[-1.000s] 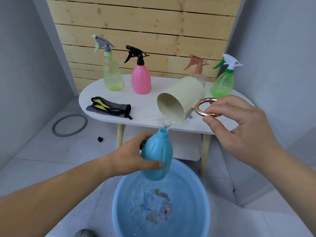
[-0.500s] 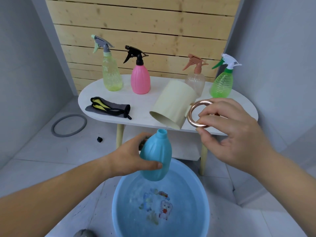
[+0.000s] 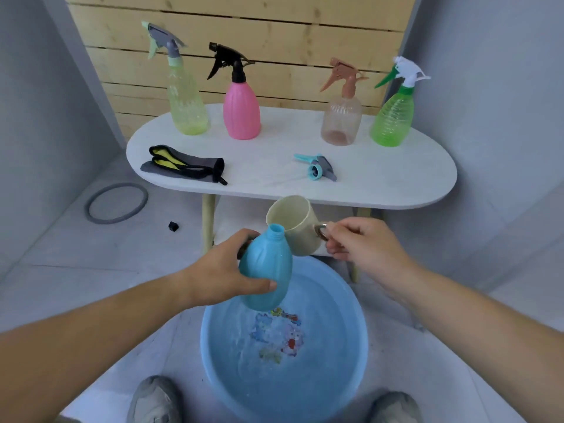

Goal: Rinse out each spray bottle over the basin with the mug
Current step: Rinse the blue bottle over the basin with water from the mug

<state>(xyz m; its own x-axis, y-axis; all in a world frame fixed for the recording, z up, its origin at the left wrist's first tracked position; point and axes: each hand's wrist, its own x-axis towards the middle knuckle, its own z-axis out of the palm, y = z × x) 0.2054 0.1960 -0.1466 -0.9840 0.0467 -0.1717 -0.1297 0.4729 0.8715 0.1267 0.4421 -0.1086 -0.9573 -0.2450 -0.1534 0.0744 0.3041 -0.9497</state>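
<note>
My left hand (image 3: 224,270) grips a blue capless bottle (image 3: 267,268), upright and slightly tilted, above the far rim of the blue basin (image 3: 360,340), which holds water. My right hand (image 3: 363,248) pinches the copper ring handle of a cream mug (image 3: 294,227), held nearly upright just behind and right of the bottle's neck. The blue spray head (image 3: 317,167) lies on the white table (image 3: 396,178). Yellow-green (image 3: 186,96), pink (image 3: 241,111), clear peach (image 3: 341,117) and green (image 3: 393,117) spray bottles stand along the table's back.
A grey and yellow cloth (image 3: 183,164) lies at the table's left. On the floor to the left lie a grey ring (image 3: 116,203) and a small black piece (image 3: 173,226). My shoes (image 3: 155,401) flank the basin's near side.
The mug has come down from its tipped pouring pose to near upright beside the bottle's neck. The view has dropped lower, and the spray head on the table now shows.
</note>
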